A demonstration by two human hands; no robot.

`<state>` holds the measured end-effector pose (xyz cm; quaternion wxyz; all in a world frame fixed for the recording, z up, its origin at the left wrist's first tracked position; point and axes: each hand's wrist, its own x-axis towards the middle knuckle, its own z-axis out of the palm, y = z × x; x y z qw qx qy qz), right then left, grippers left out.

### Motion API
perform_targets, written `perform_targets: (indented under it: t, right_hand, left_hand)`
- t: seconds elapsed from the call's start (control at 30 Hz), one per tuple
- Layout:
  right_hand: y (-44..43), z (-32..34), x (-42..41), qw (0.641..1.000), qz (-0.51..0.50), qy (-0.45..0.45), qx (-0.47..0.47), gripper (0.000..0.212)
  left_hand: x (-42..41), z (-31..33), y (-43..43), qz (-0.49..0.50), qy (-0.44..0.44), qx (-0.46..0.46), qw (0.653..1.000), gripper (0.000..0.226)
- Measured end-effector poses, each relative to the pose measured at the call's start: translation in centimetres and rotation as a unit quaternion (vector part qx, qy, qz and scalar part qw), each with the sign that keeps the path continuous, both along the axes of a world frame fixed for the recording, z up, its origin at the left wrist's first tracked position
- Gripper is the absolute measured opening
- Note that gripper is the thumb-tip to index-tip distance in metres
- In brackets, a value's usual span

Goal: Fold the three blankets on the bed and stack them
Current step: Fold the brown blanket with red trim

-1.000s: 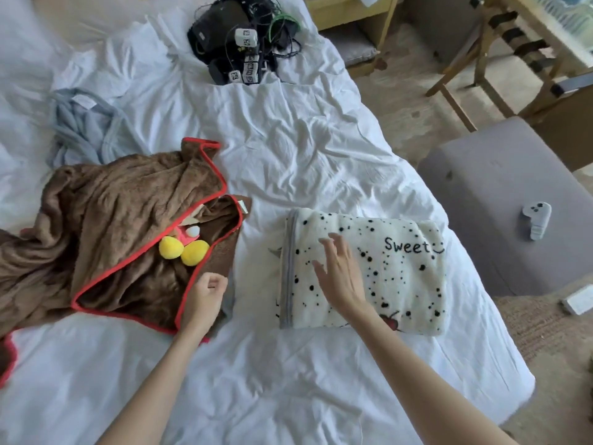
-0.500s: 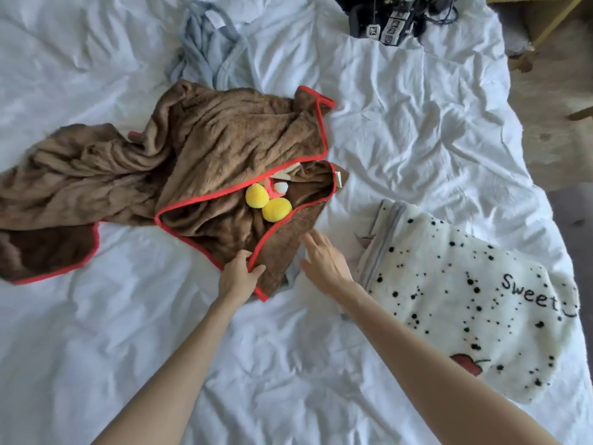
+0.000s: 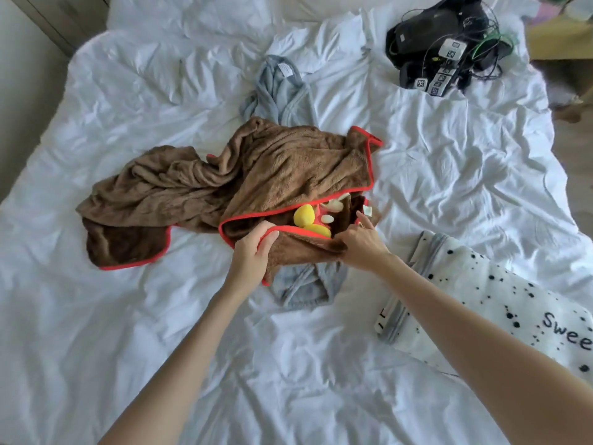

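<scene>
A crumpled brown blanket [image 3: 256, 175] with red trim and yellow plush parts lies mid-bed. My left hand [image 3: 248, 256] grips its red-trimmed near edge and lifts it. My right hand [image 3: 361, 244] holds the same edge further right, by a small white label. Under the brown blanket lies a grey blanket [image 3: 305, 284], showing below my hands and again behind it. A folded white blanket [image 3: 475, 303] with black spots and "Sweet" lettering rests at the right, partly behind my right forearm.
White rumpled bedding [image 3: 160, 316] covers the whole bed. A pile of black devices and cables [image 3: 446, 46] sits at the far right corner. The bed's right edge and the floor [image 3: 574, 149] show at the right.
My right hand left the white blanket and moved left to the brown one. Both hands now hold its red-trimmed edge and have raised it, uncovering the grey blanket below. The view swung left.
</scene>
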<state>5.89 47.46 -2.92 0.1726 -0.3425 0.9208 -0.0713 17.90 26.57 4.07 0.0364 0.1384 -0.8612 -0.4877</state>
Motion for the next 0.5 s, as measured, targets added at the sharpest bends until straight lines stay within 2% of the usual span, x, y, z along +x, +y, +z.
perform_targets:
  t: [0.13,0.23,0.37,0.43,0.5]
  right_hand:
    - [2.1,1.7,-0.2,0.998,-0.021,0.014,0.052,0.018]
    - [3.6,3.2,-0.2,0.994,-0.023,0.037,0.103,0.025]
    - [5.0,5.9,-0.2,0.99,-0.043,0.055,0.126,0.027]
    - [4.4,8.1,-0.2,0.99,-0.055,0.06,0.114,0.027]
    - [3.1,11.3,-0.3,0.994,-0.09,0.04,0.047,0.031]
  left_hand:
    - [0.5,3.8,-2.8,0.027,0.033,-0.043,0.998,0.017]
    - [0.7,7.0,-4.5,0.042,0.051,-0.071,0.995,0.017]
    - [0.6,11.3,-6.2,0.038,0.058,-0.11,0.992,0.015]
    - [0.4,13.7,-6.7,0.031,0.064,-0.12,0.99,0.018]
    - [0.1,16.1,-7.3,0.052,0.082,-0.12,0.988,0.02]
